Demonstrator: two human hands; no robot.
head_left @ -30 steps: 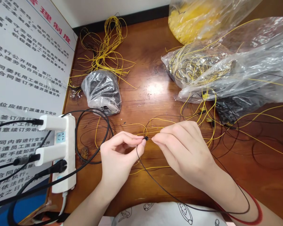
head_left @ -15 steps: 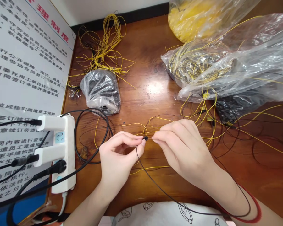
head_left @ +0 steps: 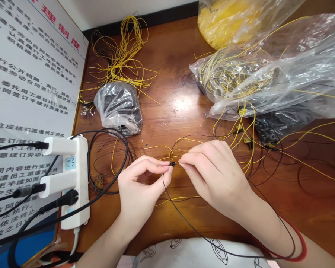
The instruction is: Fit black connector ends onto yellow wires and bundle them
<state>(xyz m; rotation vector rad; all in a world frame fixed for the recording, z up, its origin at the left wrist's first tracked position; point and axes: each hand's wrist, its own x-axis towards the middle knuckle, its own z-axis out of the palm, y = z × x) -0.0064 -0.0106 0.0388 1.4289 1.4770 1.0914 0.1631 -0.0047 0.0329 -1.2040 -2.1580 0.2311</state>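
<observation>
My left hand [head_left: 143, 182] pinches a small black connector piece [head_left: 172, 164] between thumb and index finger. Just to its right, my right hand [head_left: 212, 173] has its fingertips pressed together, a small gap from that piece; whatever they hold is too small to make out. A thin black wire [head_left: 181, 216] hangs from beside my left fingertips, loops over my lap and goes round my right forearm. Behind the fingertips, a yellow wire [head_left: 159, 146] curls on the wooden table [head_left: 173, 123].
A white power strip [head_left: 82, 208] with plugs and a looped black cable [head_left: 88, 163] stands at left. Farther back are a bag of black parts [head_left: 120, 106] and a yellow wire bundle [head_left: 132, 48]. Plastic bags of wires [head_left: 237, 74] and yellow material [head_left: 226, 22] lie at right.
Both hands stay in nearly the same place, and the pinches hold. The black piece looks slightly turned; the view has shifted a little.
</observation>
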